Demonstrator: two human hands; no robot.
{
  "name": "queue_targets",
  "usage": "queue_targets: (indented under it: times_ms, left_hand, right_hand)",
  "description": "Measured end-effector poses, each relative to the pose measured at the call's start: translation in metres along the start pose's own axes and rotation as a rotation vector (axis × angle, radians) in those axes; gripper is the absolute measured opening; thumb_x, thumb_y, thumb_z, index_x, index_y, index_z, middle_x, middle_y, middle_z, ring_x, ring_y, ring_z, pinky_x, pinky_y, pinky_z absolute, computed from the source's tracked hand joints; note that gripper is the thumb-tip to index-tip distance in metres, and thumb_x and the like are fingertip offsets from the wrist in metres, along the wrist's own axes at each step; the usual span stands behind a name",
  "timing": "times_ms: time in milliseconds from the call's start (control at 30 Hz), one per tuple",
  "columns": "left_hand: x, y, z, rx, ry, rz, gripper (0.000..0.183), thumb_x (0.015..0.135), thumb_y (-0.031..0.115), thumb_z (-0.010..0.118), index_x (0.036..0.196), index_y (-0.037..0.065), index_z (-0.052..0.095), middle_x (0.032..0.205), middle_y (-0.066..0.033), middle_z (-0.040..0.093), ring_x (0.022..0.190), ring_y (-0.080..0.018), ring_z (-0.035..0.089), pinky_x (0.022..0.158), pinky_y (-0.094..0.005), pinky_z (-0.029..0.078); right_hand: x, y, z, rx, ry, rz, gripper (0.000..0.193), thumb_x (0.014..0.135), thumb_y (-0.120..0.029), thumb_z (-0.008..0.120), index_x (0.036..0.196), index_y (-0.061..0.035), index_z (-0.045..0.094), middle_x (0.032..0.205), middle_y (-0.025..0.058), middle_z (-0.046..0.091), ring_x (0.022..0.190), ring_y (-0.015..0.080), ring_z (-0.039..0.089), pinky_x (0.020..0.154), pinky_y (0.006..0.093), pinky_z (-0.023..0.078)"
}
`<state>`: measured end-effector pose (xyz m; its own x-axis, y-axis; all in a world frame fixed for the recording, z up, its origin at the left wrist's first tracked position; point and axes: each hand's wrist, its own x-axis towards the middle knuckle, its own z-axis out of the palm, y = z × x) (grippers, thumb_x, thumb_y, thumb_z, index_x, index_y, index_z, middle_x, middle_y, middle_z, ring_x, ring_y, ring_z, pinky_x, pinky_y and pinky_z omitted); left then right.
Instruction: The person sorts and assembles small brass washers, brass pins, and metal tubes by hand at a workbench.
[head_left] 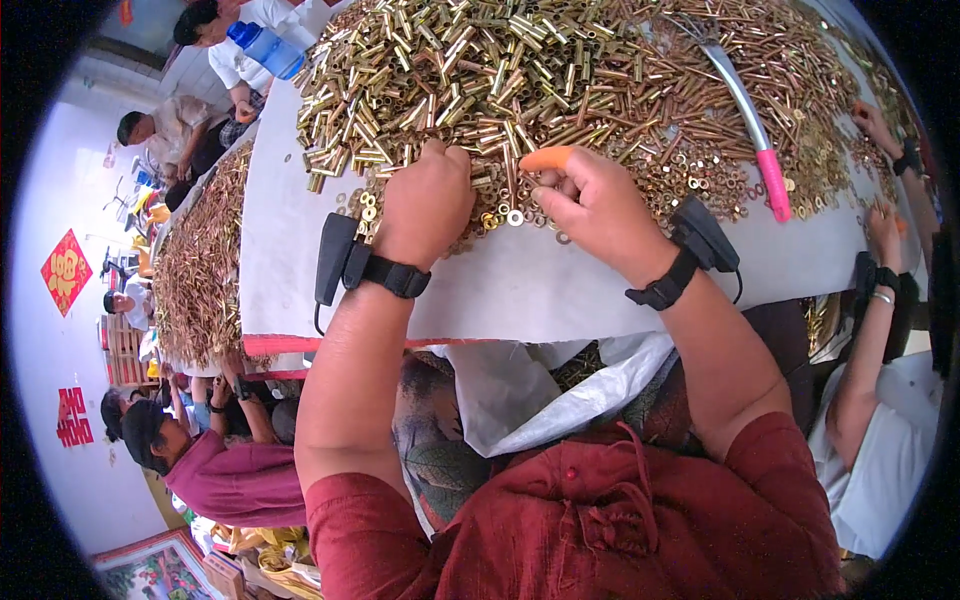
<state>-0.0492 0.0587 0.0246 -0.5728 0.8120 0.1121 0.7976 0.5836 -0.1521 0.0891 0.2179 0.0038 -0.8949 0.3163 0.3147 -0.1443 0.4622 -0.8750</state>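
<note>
A big heap of brass-coloured metal sleeves (pixel 430 80) covers the far part of the pale table, with long thin bolts (pixel 650 95) mixed in at the right. My left hand (pixel 428 203) rests at the heap's near edge, its fingers curled in and mostly hidden behind its back. Just to the right, my right hand (pixel 600 205) is closed, thumb near the bent fingers, an orange cover (pixel 545 158) on its index finger. What either hand pinches is too small or hidden to name. Loose washers (pixel 515 217) lie between the hands, and small nuts (pixel 690 175) lie right of them.
A curved metal tool with a pink handle (pixel 772 185) lies on the heap at the right. The white table sheet (pixel 480 290) ends near me, above a white plastic bag (pixel 530 400) at my lap. A co-worker's arm (pixel 868 340) reaches in at the right. Another heap (pixel 200 260) stands left.
</note>
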Motion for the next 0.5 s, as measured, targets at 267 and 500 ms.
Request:
queue_targets:
  times_ms: [267,500]
  left_hand:
    - [-0.023,-0.03,0.01,-0.282,0.157,-0.105,0.016,0.087,0.013,0.061,0.095,0.002,0.053,0.09,-0.0174,0.064,0.072,-0.034,0.064,0.059,-0.0422,0.051]
    - [-0.051,-0.004,-0.015,-1.871,0.126,-0.57,0.012,0.1,0.013,0.047,0.098,0.004,0.055,0.084,-0.0077,0.065,0.057,-0.0064,0.044,0.046,-0.0206,0.032]
  right_hand:
    - [-0.004,-0.008,0.015,-0.01,-0.05,-0.031,0.03,0.084,-0.004,0.065,0.114,-0.0067,0.064,0.081,0.0013,0.06,0.061,0.0085,0.053,0.058,0.0249,0.046]
    - [-0.01,-0.019,0.028,-0.165,-0.111,-0.081,0.032,0.081,-0.011,0.064,0.112,-0.0047,0.062,0.093,0.0153,0.062,0.079,0.0325,0.062,0.068,0.042,0.049]
